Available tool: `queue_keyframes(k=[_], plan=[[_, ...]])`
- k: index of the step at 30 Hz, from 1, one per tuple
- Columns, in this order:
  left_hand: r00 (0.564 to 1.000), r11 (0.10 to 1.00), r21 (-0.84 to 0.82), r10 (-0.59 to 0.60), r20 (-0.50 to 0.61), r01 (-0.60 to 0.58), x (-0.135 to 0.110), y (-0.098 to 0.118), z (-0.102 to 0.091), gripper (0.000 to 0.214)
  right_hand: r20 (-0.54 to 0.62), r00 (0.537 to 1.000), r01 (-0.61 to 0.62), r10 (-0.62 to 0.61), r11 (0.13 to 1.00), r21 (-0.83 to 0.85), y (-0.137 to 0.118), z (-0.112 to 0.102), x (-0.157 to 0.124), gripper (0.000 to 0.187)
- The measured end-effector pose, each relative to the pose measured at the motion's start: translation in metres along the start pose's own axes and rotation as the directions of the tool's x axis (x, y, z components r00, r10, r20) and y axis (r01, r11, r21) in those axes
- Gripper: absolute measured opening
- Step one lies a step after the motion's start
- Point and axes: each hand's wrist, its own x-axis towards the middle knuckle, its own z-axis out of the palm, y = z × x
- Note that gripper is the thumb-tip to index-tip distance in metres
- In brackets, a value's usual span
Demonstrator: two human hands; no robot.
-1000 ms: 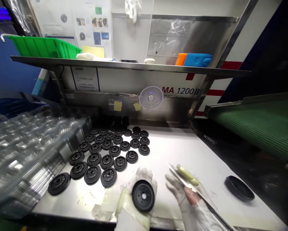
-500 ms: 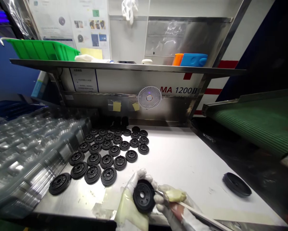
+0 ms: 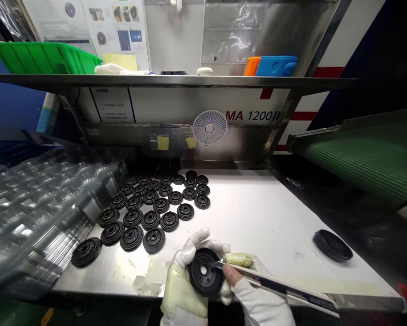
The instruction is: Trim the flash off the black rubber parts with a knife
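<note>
At the near edge of a steel tabletop (image 3: 258, 217), a person works with two gloved hands. To the left lie stacks of clear plastic trays (image 3: 36, 217), and to the right runs a green conveyor belt (image 3: 366, 154). Above the far edge, a steel shelf (image 3: 176, 80) carries a green crate (image 3: 43, 59) at its left end and a blue case (image 3: 276, 66) toward its right, with a small white fan (image 3: 209, 127) below it.

Rows of black ribbed discs (image 3: 151, 220) cover the left half of the tabletop, lying flat and close together but mostly not touching. A single black disc (image 3: 332, 245) lies well apart near the right edge.

A matching disc (image 3: 205, 272) is held up just above the near edge of the tabletop, tilted, its central hole facing up. The left hand (image 3: 182, 283) grips it, with the fingers (image 3: 193, 242) curled over its far rim. The right hand (image 3: 239, 290) is beside it, its fingers pinched around a long steel spatula (image 3: 274, 284). The spatula's tip touches the disc's face. A lump of pale yellow paste (image 3: 239, 260) lies along the spatula, and similar yellow smears coat the left glove (image 3: 183, 294).
</note>
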Motion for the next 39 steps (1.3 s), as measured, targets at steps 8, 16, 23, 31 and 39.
queue_keyframes(k=[8, 16, 23, 31, 39], plan=[[0.962, 0.985, -0.034, 0.160, -0.221, -0.172, -0.001, -0.002, 0.023, 0.012, 0.000, 0.999, -0.054, 0.055, 0.994, 0.097, 0.005, 0.006, -0.002, 0.037], [0.957, 0.977, -0.015, 0.203, -0.206, -0.211, -0.004, -0.008, 0.024, 0.008, 0.014, 0.996, -0.089, 0.088, 0.990, 0.107, 0.001, 0.005, -0.006, 0.029], [0.956, 0.979, 0.056, 0.203, -0.211, -0.195, -0.005, -0.007, 0.022, 0.010, 0.013, 0.998, -0.055, 0.055, 0.998, -0.006, 0.004, -0.011, -0.010, 0.022], [0.963, 0.984, 0.067, 0.178, -0.204, -0.168, -0.007, -0.006, 0.021, 0.009, 0.035, 0.997, -0.062, 0.063, 0.998, -0.031, 0.008, -0.008, -0.012, 0.021], [0.952, 0.978, 0.098, 0.202, -0.228, -0.184, -0.010, -0.009, 0.022, 0.009, 0.027, 0.997, -0.074, 0.074, 0.997, 0.001, 0.007, -0.008, -0.013, 0.022]])
